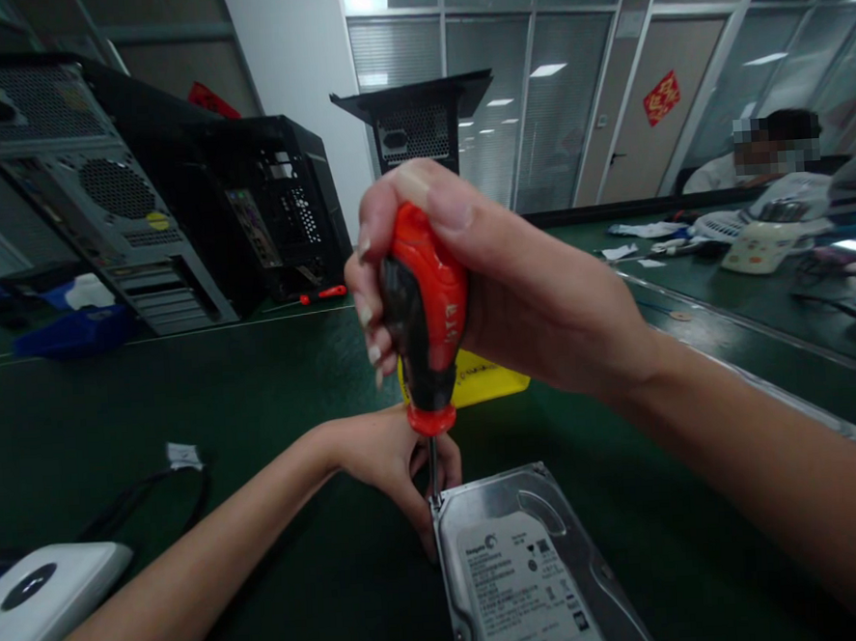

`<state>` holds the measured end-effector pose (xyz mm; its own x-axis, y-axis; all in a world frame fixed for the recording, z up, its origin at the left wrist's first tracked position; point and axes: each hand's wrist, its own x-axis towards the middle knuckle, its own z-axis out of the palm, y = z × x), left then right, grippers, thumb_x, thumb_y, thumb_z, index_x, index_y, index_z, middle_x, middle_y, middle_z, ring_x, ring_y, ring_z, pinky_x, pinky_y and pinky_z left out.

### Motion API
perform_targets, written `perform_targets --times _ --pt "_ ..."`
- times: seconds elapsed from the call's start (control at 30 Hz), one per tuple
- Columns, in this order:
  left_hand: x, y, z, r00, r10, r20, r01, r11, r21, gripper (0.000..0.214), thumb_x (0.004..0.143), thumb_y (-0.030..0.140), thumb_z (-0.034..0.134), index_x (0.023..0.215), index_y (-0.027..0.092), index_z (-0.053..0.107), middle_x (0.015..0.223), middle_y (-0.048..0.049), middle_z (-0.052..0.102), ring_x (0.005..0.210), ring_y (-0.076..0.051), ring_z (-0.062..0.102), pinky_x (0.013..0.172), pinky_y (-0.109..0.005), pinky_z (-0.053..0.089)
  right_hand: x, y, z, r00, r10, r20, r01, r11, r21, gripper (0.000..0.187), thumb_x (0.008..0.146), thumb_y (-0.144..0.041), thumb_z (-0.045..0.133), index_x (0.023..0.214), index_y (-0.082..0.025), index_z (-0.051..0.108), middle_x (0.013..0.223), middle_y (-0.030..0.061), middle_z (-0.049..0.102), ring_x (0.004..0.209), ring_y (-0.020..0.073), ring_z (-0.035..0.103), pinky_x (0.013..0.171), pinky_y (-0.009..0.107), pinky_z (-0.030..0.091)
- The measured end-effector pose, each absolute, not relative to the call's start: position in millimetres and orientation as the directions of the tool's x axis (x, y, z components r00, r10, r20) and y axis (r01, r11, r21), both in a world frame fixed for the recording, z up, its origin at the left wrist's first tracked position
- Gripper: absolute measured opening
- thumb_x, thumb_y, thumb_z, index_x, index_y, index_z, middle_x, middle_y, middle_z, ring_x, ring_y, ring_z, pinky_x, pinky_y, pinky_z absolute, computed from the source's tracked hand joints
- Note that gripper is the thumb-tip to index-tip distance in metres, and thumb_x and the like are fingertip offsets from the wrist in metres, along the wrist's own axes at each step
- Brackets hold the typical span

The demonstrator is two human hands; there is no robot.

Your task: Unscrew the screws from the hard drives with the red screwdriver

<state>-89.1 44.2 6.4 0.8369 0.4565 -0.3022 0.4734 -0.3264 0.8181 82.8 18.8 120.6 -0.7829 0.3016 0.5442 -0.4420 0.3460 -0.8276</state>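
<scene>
My right hand (541,265) is wrapped round the handle of a red and black screwdriver (434,301). The screwdriver stands nearly upright, and its thin metal shaft reaches down to the far left corner of a silver hard drive (523,576) with a white label. At that same corner my left hand (393,458) curls its thumb and fingers against the drive's edge, close to the shaft's tip. Whatever the tip meets is too small to make out. A yellow object (489,377) with dark writing lies behind both hands, partly covered by them.
Computer cases (136,184) stand at the back left, one with an open side. A second red-handled tool (325,294) lies by them. Near left are a white device (46,605) and a black cable (205,494). A patterned mug (763,237) and a person (766,150) are at the right.
</scene>
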Motion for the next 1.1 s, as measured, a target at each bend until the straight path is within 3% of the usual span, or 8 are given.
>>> perform_targets --times 0.17,0.33,0.47,0.63,0.8,0.97,1.1 --pt "-88.6 44.4 7.9 0.840 0.447 -0.307 0.473 -0.329 0.817 0.036 0.051 0.019 0.086 0.082 0.018 0.066 0.070 0.0046 0.064 0.058 -0.008 0.056 0.048 -0.014 0.038 80.4 21.4 120.2 -0.727 0.306 0.615 -0.512 0.355 -0.782 0.017 0.095 -0.020 0.031 0.086 -0.018 0.046 0.093 0.0016 0.053 0.088 0.0114 0.057 0.084 0.025 0.052" --pt "-89.0 44.5 8.2 0.835 0.460 -0.302 0.496 -0.390 0.776 0.036 0.051 0.022 0.086 0.083 0.019 0.067 0.071 0.0039 0.066 0.059 -0.009 0.057 0.049 -0.014 0.039 74.7 14.7 115.6 -0.682 0.362 0.636 -0.521 0.371 -0.769 0.015 0.090 -0.010 0.035 0.089 -0.017 0.048 0.085 -0.0022 0.052 0.080 0.0085 0.055 0.075 0.019 0.053" --pt "-89.3 44.7 8.4 0.839 0.453 -0.303 0.485 -0.367 0.794 0.036 0.052 0.021 0.085 0.083 0.019 0.067 0.071 0.0042 0.066 0.058 -0.009 0.057 0.049 -0.014 0.040 69.9 15.3 110.2 -0.641 0.325 0.696 -0.604 0.347 -0.718 0.007 0.092 -0.018 0.041 0.093 -0.016 0.048 0.087 -0.0018 0.050 0.078 0.0081 0.053 0.069 0.019 0.051" --pt "-88.5 44.1 9.8 0.828 0.457 -0.326 0.502 -0.343 0.794 0.035 0.052 0.017 0.085 0.082 0.019 0.066 0.070 0.0048 0.064 0.055 -0.008 0.054 0.046 -0.014 0.037 74.4 18.4 110.6 -0.689 0.395 0.607 -0.514 0.324 -0.794 0.013 0.096 -0.022 0.033 0.091 -0.020 0.045 0.084 -0.0017 0.046 0.076 0.0084 0.049 0.068 0.018 0.048" --pt "-87.6 42.6 11.4 0.823 0.462 -0.331 0.510 -0.340 0.790 0.031 0.055 0.021 0.083 0.080 0.018 0.065 0.070 0.0041 0.064 0.058 -0.009 0.054 0.048 -0.015 0.036 80.9 17.9 115.2 -0.758 0.356 0.546 -0.460 0.302 -0.835 0.017 0.097 -0.025 0.027 0.097 -0.021 0.044 0.089 -0.0012 0.046 0.083 0.0114 0.049 0.073 0.022 0.049" --pt "-90.0 43.7 9.9 0.829 0.452 -0.328 0.510 -0.372 0.775 0.034 0.058 0.030 0.083 0.085 0.019 0.065 0.074 0.0028 0.066 0.062 -0.010 0.056 0.052 -0.017 0.037 78.2 20.3 114.7 -0.760 0.359 0.542 -0.449 0.314 -0.837 0.021 0.096 -0.013 0.024 0.104 -0.019 0.043 0.092 0.0003 0.048 0.085 0.0109 0.052 0.076 0.024 0.051" --pt "-91.2 45.3 7.7 0.831 0.451 -0.325 0.509 -0.382 0.772 0.034 0.058 0.033 0.083 0.084 0.019 0.066 0.073 0.0026 0.066 0.061 -0.010 0.056 0.050 -0.017 0.037 78.5 26.3 112.7 -0.735 0.304 0.606 -0.505 0.351 -0.788 0.012 0.095 -0.025 0.039 0.103 -0.020 0.045 0.095 0.0005 0.051 0.091 0.0114 0.055 0.081 0.025 0.053"
